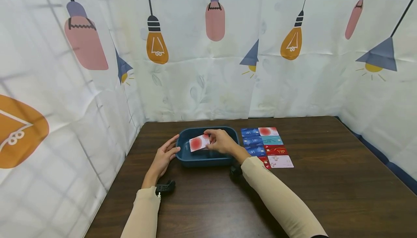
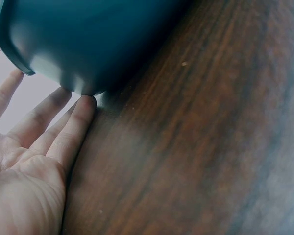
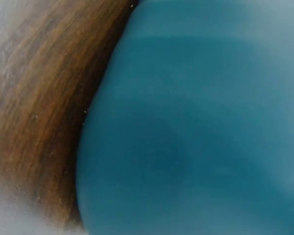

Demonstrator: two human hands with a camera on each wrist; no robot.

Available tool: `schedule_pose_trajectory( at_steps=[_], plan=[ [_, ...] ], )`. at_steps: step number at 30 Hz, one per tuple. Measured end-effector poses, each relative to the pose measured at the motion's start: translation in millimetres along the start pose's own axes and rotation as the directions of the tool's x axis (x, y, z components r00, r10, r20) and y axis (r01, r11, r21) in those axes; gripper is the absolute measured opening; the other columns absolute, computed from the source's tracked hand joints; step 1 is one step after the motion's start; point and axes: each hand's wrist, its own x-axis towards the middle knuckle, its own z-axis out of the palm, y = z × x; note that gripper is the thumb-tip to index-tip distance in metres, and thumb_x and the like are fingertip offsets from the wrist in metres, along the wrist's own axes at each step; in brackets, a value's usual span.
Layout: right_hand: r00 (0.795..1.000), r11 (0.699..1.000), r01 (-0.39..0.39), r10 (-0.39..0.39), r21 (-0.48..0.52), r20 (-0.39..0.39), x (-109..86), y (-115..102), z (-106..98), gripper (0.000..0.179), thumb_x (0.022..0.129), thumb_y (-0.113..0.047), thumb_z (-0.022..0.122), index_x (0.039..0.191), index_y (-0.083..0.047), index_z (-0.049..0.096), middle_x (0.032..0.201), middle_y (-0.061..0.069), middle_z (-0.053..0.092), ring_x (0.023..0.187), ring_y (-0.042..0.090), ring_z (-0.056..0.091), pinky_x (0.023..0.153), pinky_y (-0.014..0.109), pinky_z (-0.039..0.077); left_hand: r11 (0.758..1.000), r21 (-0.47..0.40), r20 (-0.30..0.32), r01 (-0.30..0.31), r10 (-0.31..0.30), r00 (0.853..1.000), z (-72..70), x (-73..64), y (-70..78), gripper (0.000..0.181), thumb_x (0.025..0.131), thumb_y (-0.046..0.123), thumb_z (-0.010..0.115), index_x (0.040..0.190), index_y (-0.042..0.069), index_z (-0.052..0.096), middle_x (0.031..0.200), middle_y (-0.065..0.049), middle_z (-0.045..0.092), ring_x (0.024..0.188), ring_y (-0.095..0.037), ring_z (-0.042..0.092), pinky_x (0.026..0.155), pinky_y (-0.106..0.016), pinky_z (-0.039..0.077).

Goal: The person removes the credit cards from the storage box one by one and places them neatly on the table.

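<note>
A dark teal plastic bin (image 1: pixel 205 162) stands on the table, its side filling much of both wrist views. My right hand (image 1: pixel 223 142) reaches over it and pinches a white card (image 1: pixel 197 143) with a red round print between thumb and fingers, held tilted above the bin's floor. My left hand (image 1: pixel 161 160) is at the bin's left end, thumb by the rim and fingers extended. In the left wrist view, straight fingertips (image 2: pixel 88 103) touch the bin's outer wall (image 2: pixel 103 44) low near the table. The right wrist view shows only bin wall (image 3: pixel 186 122) and wood.
Right of the bin, several cards lie in two columns: blue cards (image 1: pixel 253 141) on the left, with a red-and-white card (image 1: pixel 268 131), a teal card (image 1: pixel 273 140), a red VIP card (image 1: pixel 276 150) and a pale pink card (image 1: pixel 281 161) beside them. A printed curtain (image 1: pixel 202 97) hangs behind the brown table (image 1: pixel 208 209).
</note>
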Motion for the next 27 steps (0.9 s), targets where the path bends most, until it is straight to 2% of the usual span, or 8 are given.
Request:
schedule_pose_trajectory(
  at_steps=[5,13,20,27],
  plan=[
    [1.0,1.0,0.003,-0.002,0.01,-0.018,-5.3,-3,-5,0.056,0.091,-0.015,0.078,0.143,-0.005,0.058,0.091,0.001,0.066,0.077,0.013,0.058,0.071,0.022,0.053,1.0,0.005,0.001,0.0,0.0,1.0,0.1,-0.1,0.0,0.059,0.103,0.018,0.062,0.158,0.02,0.041,0.16,-0.014,0.042,0.139,-0.028,0.048,0.098,-0.02,0.051],
    [0.999,0.999,-0.012,0.013,0.038,-0.038,-16.2,-8,-18,0.06,0.092,-0.016,0.077,0.147,-0.006,0.054,0.09,0.002,0.067,0.065,0.013,0.049,0.057,0.024,0.043,1.0,-0.008,-0.007,0.004,-0.004,1.0,0.2,-0.2,0.5,0.059,0.103,0.016,0.062,0.158,0.019,0.041,0.16,-0.013,0.042,0.135,-0.021,0.052,0.097,-0.02,0.052],
    [0.997,1.0,-0.001,0.002,0.022,-0.082,-27.1,-10,-27,0.058,0.092,-0.015,0.078,0.145,-0.006,0.057,0.092,0.004,0.068,0.064,0.013,0.048,0.058,0.023,0.041,1.0,0.007,-0.013,0.011,-0.011,1.0,1.0,-0.3,1.0,0.06,0.102,0.017,0.062,0.158,0.02,0.04,0.16,-0.012,0.042,0.138,-0.024,0.049,0.097,-0.02,0.052],
    [0.995,0.998,-0.013,0.018,0.058,-0.095,-37.8,-7,-32,0.059,0.092,-0.015,0.077,0.146,-0.007,0.056,0.092,0.003,0.066,0.064,0.016,0.048,0.058,0.023,0.041,1.0,0.003,-0.012,0.015,-0.014,1.0,0.3,-0.2,0.7,0.06,0.102,0.017,0.063,0.158,0.021,0.041,0.16,-0.011,0.042,0.139,-0.027,0.047,0.097,-0.021,0.052]
  ],
)
